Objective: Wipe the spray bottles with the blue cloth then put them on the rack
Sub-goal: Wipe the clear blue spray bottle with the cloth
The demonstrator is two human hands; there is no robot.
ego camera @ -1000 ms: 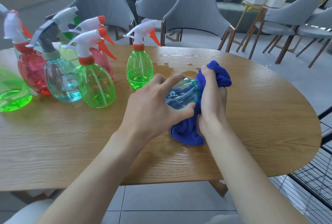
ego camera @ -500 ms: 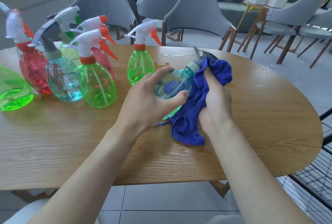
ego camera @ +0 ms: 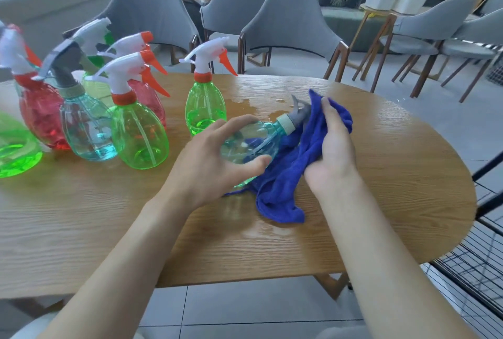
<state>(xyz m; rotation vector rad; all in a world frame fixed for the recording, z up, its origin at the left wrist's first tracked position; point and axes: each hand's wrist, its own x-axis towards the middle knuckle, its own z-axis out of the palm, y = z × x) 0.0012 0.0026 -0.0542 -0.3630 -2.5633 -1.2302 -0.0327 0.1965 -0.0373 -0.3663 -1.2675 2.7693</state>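
The wooden table carried all the work. The wire rack stood just beside its right edge, with nothing blocking the route to it. A cluster of standing spray bottles occupied the left side, near the left forearm. The blue cloth trailed onto the table, bunched in the gripping right hand against the nozzle. The teal spray bottle lay tilted, the left hand curled round its body, probably to steady it. A water puddle lay beyond

Bright daylight, slight blur, wide-angle distortion
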